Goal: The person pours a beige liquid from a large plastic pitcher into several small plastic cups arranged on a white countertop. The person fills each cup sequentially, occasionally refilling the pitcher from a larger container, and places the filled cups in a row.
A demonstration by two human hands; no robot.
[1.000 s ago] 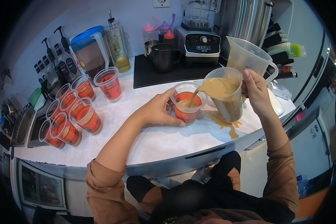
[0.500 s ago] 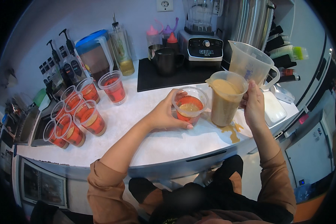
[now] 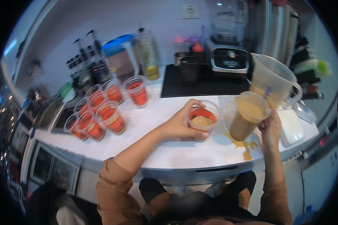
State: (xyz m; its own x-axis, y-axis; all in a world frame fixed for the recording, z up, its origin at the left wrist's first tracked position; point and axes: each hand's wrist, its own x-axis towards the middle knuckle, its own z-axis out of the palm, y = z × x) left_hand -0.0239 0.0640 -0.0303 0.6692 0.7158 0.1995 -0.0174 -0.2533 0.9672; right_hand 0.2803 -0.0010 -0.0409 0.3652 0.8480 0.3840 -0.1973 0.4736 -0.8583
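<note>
Gripping the translucent pitcher (image 3: 245, 122) of tan liquid on its handle side, the right hand (image 3: 270, 128) holds it near upright, long axis leaning toward one o'clock. The red-patterned plastic cup (image 3: 206, 121) lies at nine o'clock from that pitcher, nearer the left hand (image 3: 182, 123), whose thumb and fingers clasp it.

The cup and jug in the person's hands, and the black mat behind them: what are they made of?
Cup: probably thin, glossy clear plastic; its see-through rim shines. Jug: likely plastic too, but cloudier; its see-through wall looks milky. Black mat: perhaps rubber, as it's flat and dull, but blur leaves that open.
</note>
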